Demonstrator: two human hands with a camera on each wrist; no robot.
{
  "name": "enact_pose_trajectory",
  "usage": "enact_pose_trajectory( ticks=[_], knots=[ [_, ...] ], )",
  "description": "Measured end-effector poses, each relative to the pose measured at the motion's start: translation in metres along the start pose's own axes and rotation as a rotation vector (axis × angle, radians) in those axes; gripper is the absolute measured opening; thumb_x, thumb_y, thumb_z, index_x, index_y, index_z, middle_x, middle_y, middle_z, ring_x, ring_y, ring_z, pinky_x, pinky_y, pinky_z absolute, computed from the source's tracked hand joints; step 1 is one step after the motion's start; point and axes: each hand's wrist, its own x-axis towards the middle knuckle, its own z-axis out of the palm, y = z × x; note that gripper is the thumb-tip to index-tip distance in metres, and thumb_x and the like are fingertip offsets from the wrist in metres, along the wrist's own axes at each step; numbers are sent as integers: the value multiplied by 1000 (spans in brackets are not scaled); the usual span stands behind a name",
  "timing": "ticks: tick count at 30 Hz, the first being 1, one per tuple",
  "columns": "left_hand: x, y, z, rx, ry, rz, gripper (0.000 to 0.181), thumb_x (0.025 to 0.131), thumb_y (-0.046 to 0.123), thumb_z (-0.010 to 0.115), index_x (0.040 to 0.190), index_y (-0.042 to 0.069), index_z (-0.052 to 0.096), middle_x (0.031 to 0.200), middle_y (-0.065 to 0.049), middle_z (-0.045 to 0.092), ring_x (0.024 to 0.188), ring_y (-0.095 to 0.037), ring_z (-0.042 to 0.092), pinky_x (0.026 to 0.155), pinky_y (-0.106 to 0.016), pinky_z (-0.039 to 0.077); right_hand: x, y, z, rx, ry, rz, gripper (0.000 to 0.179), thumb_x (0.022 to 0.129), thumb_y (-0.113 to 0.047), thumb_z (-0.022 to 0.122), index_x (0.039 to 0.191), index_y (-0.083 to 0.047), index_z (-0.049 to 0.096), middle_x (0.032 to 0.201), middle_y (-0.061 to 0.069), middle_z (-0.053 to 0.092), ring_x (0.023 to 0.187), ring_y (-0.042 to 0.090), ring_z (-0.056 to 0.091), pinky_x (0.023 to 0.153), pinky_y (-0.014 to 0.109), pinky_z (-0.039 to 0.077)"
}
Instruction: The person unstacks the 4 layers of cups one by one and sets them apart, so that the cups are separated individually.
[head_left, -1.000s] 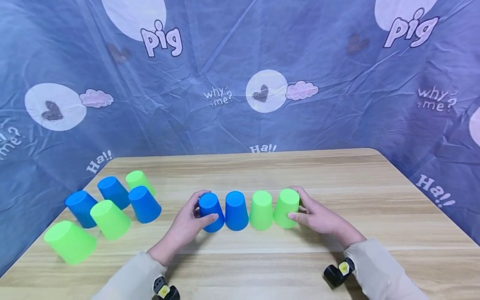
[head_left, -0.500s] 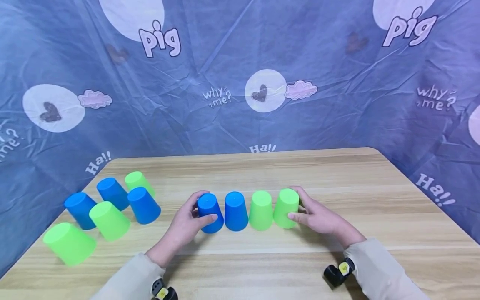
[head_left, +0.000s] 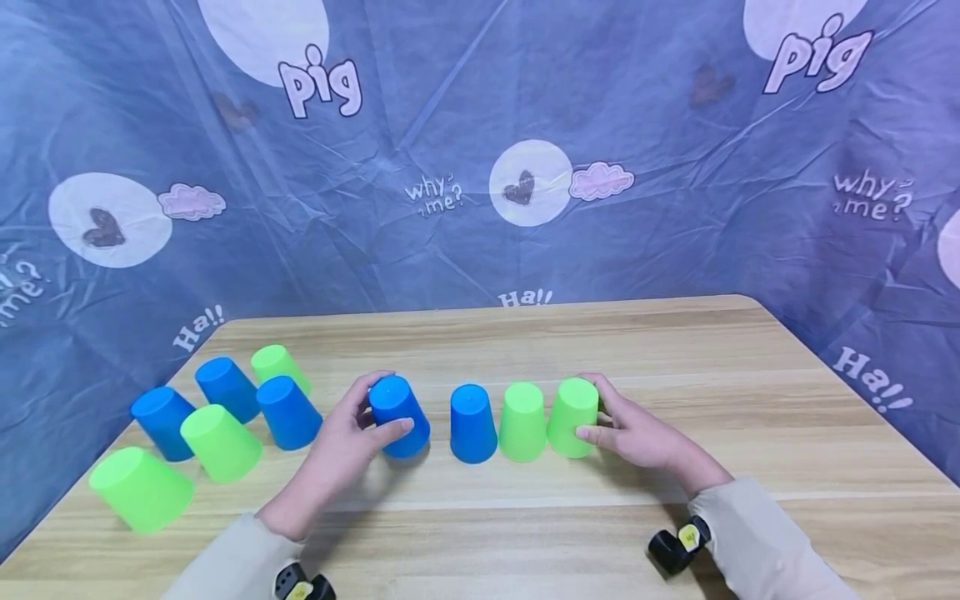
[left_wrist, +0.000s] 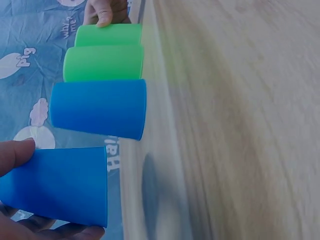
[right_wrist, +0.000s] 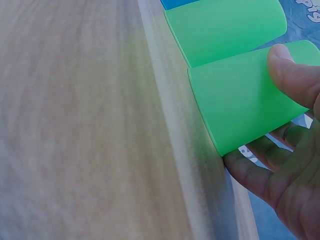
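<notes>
My left hand [head_left: 348,433] grips an upside-down blue cup [head_left: 400,417], thumb on the near side and fingers behind. In the left wrist view this blue cup [left_wrist: 60,187] is lifted off the wood, its shadow below. Right of it stands another upside-down blue cup [head_left: 473,423], then a green cup [head_left: 522,422] beside it. At the row's right end my right hand [head_left: 633,429] holds a second green cup [head_left: 573,418]. The right wrist view shows that green cup [right_wrist: 245,100] with its rim at the tabletop, the thumb on its side and fingertips near the rim.
At the left of the wooden table [head_left: 480,533] several more upside-down cups stand in a cluster, among them a near green cup [head_left: 141,490] and a blue cup [head_left: 289,412]. A blue printed cloth [head_left: 450,258] hangs behind the table's far edge.
My left hand has lifted the end blue cup and shifted it left, opening a gap to the blue cup beside it. The right hand and its green cup have stayed in place.
</notes>
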Motion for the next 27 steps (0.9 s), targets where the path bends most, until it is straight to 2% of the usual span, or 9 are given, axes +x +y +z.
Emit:
enact_pose_trajectory(
  ticks=[5, 14, 20, 23, 27],
  knots=[
    [-4, -1, -10, 15, 33, -2, 63, 85, 27, 67, 139, 23, 35, 140, -15, 42, 128, -41, 39, 98, -57, 38, 0, 0, 0, 5, -3, -3, 54, 91, -21, 56, 135, -13, 26, 123, 14, 51, 125, 45, 40, 100, 65, 28],
    [-13, -8, -27, -4, 50, 7, 67, 84, 30, 68, 140, 17, 33, 139, -16, 41, 128, -39, 39, 101, -54, 37, -2, 0, 0, 12, -2, -4, 54, 92, -21, 56, 135, -13, 26, 124, 15, 50, 124, 48, 39, 99, 66, 29],
    [-22, -16, -37, 22, 66, -1, 69, 85, 31, 66, 141, 14, 30, 139, -19, 40, 127, -40, 40, 101, -54, 37, -2, 0, 0, 14, -3, -1, 54, 92, -21, 56, 135, -12, 25, 124, 15, 50, 124, 48, 39, 99, 66, 29],
    [-26, -19, -44, 33, 60, -14, 70, 86, 32, 65, 142, 12, 28, 141, -21, 38, 127, -42, 38, 101, -55, 36, -2, 1, 0, 14, 0, 4, 54, 91, -21, 56, 135, -13, 26, 124, 15, 50, 124, 48, 39, 99, 66, 28],
    [-33, -25, -54, 44, 46, -75, 76, 86, 38, 64, 145, 13, 22, 144, -23, 30, 129, -44, 34, 101, -58, 35, -2, 0, 1, 14, -1, 4, 54, 91, -22, 56, 136, -14, 26, 126, 16, 49, 124, 49, 39, 99, 66, 28]
  ],
)
